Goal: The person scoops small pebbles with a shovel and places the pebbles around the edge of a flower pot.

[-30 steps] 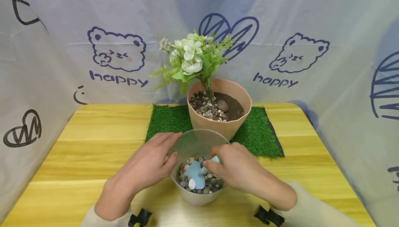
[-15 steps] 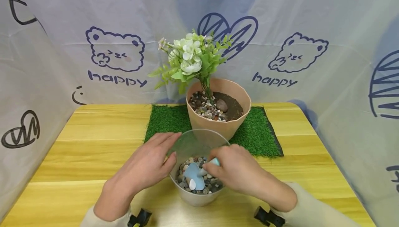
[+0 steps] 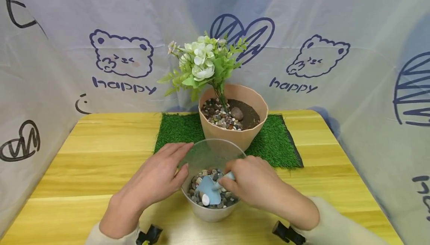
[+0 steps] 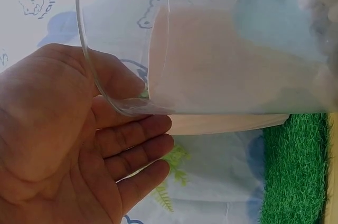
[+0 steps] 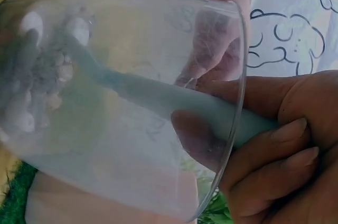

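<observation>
My right hand (image 3: 258,179) grips the handle (image 5: 158,94) of a small blue trowel. Its blade (image 3: 208,189) lies on a bed of pebbles (image 3: 230,199) inside a clear plastic bucket (image 3: 201,212), and a white stone (image 3: 205,199) sits at the blade's edge. On the bucket's left side, my left hand (image 3: 151,179) holds the rim (image 4: 84,34). In the left wrist view, the thumb shows through the clear wall, while the other fingers (image 4: 140,134) lie along the outside.
Behind the bucket, a peach planter (image 3: 231,135) stands on a green turf mat (image 3: 282,144), holding soil, pebbles and white artificial flowers (image 3: 203,60). Beneath is a wooden table (image 3: 100,155). A printed curtain (image 3: 188,6) encloses the back and sides.
The trowel blade has shifted slightly among the pebbles, and its handle has tipped a little lower. The whole view has drifted slightly, while both hands keep their places at the bucket.
</observation>
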Motion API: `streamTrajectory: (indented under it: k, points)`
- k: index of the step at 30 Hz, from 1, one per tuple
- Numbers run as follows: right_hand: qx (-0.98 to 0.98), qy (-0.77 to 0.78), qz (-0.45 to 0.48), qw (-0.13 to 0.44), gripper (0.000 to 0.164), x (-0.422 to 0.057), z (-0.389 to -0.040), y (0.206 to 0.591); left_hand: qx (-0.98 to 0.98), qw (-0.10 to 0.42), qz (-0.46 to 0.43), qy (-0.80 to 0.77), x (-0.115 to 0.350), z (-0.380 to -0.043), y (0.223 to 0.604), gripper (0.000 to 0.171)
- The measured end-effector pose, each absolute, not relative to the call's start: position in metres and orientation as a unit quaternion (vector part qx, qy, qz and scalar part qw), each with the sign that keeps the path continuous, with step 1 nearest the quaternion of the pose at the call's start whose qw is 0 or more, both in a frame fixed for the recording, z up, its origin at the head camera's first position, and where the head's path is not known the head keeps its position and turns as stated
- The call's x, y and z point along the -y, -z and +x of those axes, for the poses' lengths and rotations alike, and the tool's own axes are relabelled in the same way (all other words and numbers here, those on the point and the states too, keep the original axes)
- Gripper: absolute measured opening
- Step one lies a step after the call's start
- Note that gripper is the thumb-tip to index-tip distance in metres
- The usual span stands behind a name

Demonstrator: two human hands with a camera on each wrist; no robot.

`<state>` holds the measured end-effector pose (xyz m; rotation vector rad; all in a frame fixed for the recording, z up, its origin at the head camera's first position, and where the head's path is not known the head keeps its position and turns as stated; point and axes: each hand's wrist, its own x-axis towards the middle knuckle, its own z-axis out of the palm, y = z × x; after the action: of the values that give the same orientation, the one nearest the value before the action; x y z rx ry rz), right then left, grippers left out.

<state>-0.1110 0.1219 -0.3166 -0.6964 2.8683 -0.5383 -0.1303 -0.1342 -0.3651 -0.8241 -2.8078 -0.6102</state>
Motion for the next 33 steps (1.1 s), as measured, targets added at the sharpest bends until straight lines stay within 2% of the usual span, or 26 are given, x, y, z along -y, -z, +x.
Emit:
streamTrajectory:
  k: [6,13,19,28,33]
  points:
    - [-0.948,0.158,-0.270,0.058,0.018,-0.117,-0.112,0.317,0.937,0.073,-0.270,0.208,0.135,-0.130,0.366,0.055]
    - [-0.935,0.210,-0.259,0.117,0.017,-0.126,-0.116,0.318,0.938,0.075,-0.270,0.204,0.134,-0.129,0.367,0.055]
    - [-0.941,0.202,-0.253,0.097,0.022,-0.125,-0.119,0.320,0.937,0.078,-0.273,0.205,0.133,-0.129,0.366,0.055]
    - [-0.938,0.239,-0.224,0.113,0.019,-0.131,-0.118,0.320,0.936,0.078,-0.273,0.210,0.134,-0.129,0.365,0.056]
    - [-0.939,0.215,-0.243,0.109,0.020,-0.126,-0.115,0.319,0.937,0.074,-0.271,0.209,0.134,-0.129,0.364,0.056]
